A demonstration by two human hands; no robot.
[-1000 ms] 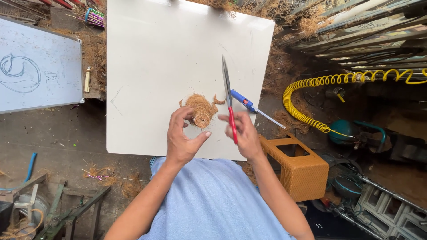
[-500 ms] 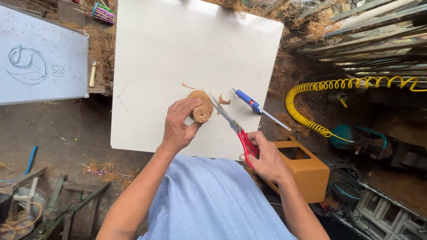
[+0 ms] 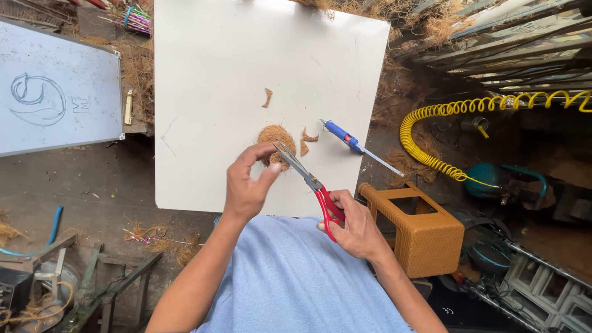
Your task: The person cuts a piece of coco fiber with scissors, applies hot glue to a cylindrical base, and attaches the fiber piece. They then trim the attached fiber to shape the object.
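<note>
Left hand (image 3: 246,185) pinches brown fibre ball (image 3: 275,139) above white board (image 3: 203,92), fingers clamped on it. Right hand (image 3: 351,225) grips red scissors (image 3: 314,185), fingers closed through handles, blades at ball's edge. Best: small snips, thumb clear, ball steady.

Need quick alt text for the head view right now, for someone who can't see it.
Seen from above, a person's left hand holds a brown fibrous piece over a white board while the right hand works red-handled scissors at it. Brown trimmings and a blue tool lie alongside.
</note>
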